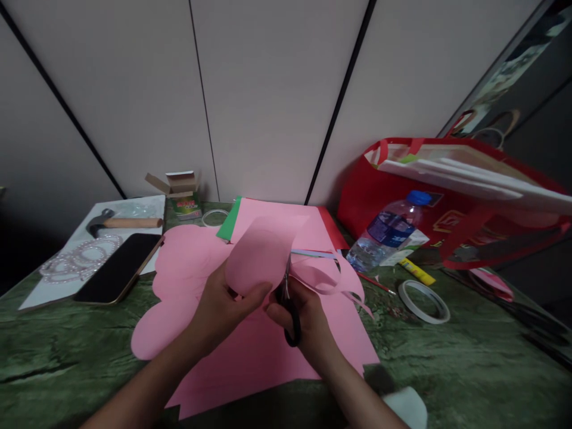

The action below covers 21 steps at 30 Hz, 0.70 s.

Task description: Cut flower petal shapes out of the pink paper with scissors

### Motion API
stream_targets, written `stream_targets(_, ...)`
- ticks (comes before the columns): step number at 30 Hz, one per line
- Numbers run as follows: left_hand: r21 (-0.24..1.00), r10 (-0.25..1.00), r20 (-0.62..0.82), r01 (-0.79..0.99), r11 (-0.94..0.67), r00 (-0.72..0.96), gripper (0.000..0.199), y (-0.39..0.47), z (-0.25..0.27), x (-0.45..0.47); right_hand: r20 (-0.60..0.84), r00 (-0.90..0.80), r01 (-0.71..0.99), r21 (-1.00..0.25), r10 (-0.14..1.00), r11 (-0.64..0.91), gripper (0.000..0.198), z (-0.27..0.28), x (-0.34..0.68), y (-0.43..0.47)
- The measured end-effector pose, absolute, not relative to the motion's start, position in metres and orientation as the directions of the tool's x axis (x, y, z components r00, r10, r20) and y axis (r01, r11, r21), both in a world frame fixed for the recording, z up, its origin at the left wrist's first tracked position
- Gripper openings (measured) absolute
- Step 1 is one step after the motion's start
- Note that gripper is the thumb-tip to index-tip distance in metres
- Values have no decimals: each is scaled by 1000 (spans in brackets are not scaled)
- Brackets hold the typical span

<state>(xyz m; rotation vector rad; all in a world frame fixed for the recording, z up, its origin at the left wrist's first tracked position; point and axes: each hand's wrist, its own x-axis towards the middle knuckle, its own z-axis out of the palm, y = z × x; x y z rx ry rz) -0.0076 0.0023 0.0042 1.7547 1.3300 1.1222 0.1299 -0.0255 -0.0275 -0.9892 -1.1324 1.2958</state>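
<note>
My left hand (227, 307) pinches a piece of pink paper (259, 256) with a rounded lower left edge, thumb on the near face. In my right hand (306, 316) is a pair of black-handled scissors (292, 325), its blades pointing up along the right edge of that paper. A curled pink strip (330, 280) hangs off to the right of the blades. Beneath both hands lie large pink sheets (268, 357). Rounded pink cut-outs (163, 325) are heaped to the left of my left hand.
Left are a phone (118, 268), a hammer (129, 222), clear beads (84, 259) and a small open box (185, 199). Right stand a water bottle (386, 232) and a red bag (366, 185), near a tape roll (424, 302) and a yellow tube (416, 271). A wall rises behind.
</note>
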Motion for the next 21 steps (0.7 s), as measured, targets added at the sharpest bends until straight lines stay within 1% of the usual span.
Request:
stream_targets(8, 880, 971, 213, 409, -240, 111, 20, 2, 6, -7, 79, -65, -195, -979, 995, 65, 21, -31, 131, -25)
stream_targets(21, 899, 973, 202, 372, -230, 113, 20, 2, 4, -9, 68, -59, -199, -978, 996, 55, 22, -36, 131, -24)
